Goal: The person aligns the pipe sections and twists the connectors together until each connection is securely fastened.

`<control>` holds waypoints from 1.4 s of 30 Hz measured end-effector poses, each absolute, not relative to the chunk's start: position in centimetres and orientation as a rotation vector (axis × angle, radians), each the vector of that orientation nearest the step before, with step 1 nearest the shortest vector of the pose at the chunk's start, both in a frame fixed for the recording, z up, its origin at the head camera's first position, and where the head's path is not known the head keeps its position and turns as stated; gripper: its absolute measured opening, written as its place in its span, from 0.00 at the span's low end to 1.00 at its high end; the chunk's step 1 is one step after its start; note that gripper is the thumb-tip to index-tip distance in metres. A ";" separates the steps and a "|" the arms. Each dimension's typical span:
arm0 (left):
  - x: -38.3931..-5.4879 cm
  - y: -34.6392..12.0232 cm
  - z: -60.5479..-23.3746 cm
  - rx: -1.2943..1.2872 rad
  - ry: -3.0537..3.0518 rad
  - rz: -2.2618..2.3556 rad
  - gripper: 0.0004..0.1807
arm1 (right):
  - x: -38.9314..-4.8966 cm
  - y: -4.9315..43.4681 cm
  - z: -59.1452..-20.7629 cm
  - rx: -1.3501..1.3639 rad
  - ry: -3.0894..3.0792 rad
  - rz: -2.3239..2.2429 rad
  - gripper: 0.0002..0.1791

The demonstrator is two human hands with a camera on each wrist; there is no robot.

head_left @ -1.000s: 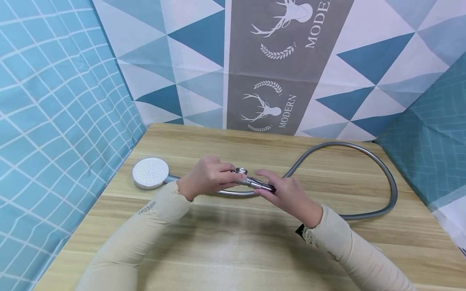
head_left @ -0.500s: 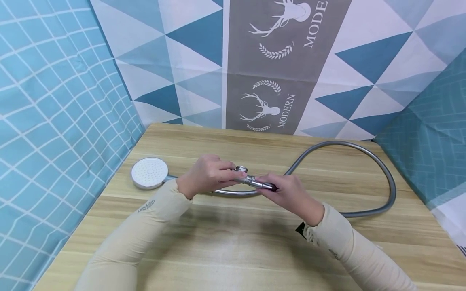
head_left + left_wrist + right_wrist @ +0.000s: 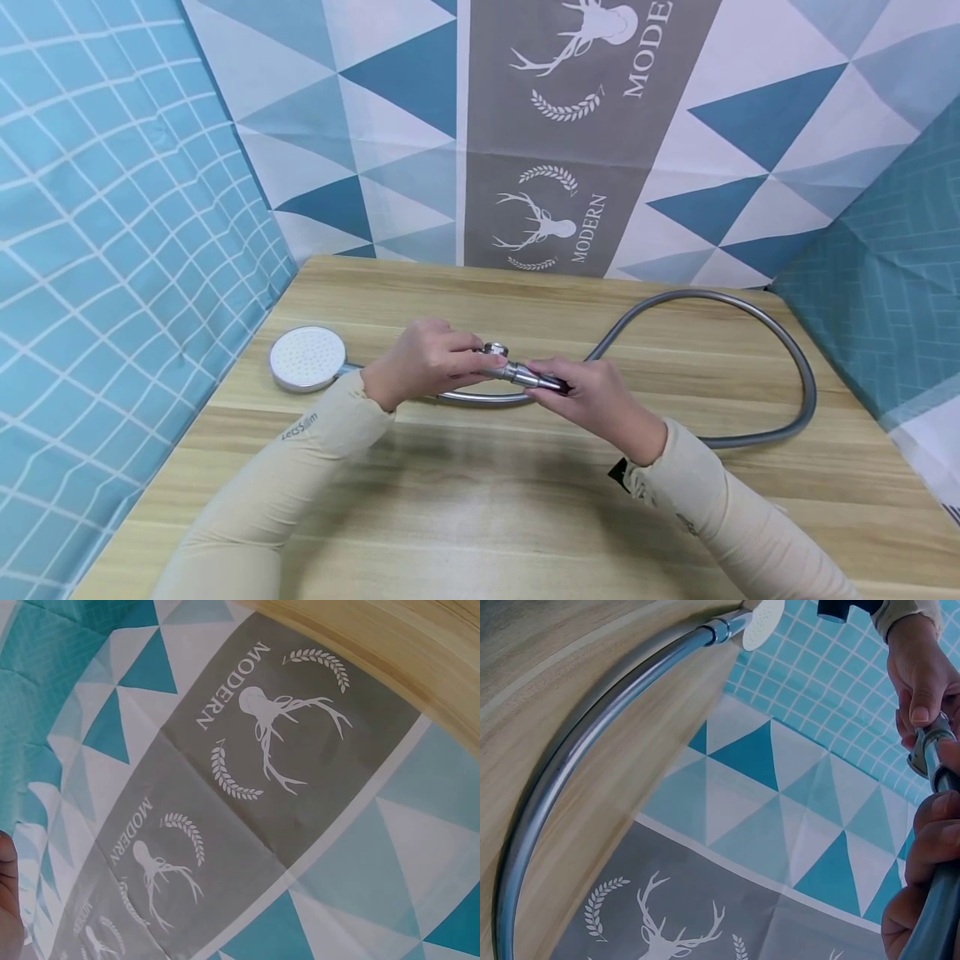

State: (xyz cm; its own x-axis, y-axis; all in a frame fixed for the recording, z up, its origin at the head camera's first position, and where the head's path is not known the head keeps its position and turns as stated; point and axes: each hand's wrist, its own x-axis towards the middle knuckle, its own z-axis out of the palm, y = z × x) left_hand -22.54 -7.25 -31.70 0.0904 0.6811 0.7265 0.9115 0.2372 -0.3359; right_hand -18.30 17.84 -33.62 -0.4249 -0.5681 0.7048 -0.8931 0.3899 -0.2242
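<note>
My left hand point(image 3: 429, 360) grips a small chrome fitting point(image 3: 496, 349), whose round end points up; much of it is hidden by the fingers. Against its right side sits the chrome end of a grey hose point(image 3: 551, 383), lined up with the fitting. My right hand point(image 3: 596, 396) pinches that hose end, thumb and fingers curled round it. In the right wrist view the fingers point(image 3: 934, 829) wrap the tube and the left thumb rests on the fitting point(image 3: 922, 756). Little but a bit of a hand point(image 3: 7, 900) shows in the left wrist view.
A hand shower point(image 3: 307, 357) with a white face lies on the wooden table point(image 3: 465, 517) at the left. Its hose point(image 3: 806, 375) passes behind the hands and loops out at the right. Patterned sheets point(image 3: 405, 125) stand as walls behind and at both sides.
The right fingers, spread loosely a second ago, have closed round the hose end, a little nearer the fitting. The left hand keeps its hold, almost still. Shower head and hose loop lie where they were.
</note>
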 end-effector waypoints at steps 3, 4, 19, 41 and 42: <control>-22.5 -7.2 -31.7 -1.508 -1.663 -0.337 0.12 | -18.3 17.8 -33.6 1.240 -2.144 0.807 0.22; -22.5 -7.2 -31.7 -1.509 -1.667 -0.336 0.13 | -18.3 17.8 -33.6 1.236 -2.151 0.816 0.22; -22.4 -7.3 -31.5 -1.499 -1.649 -0.365 0.10 | -18.1 17.5 -33.3 1.244 -2.136 1.279 0.18; -22.5 -8.1 -31.9 -1.483 -1.668 -0.371 0.06 | -18.1 16.3 -33.7 1.149 -2.182 1.000 0.17; -22.5 -8.1 -31.9 -1.486 -1.677 -0.373 0.06 | -18.1 16.3 -33.6 1.149 -2.208 1.007 0.16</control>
State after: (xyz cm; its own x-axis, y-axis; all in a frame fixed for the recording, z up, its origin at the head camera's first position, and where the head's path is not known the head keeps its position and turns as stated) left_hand -22.48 -8.09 -31.88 0.0589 0.6689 0.7410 0.9201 0.2515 -0.3002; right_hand -18.07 16.31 -33.61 -0.5502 -0.5022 0.6672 -0.8330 0.3855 -0.3967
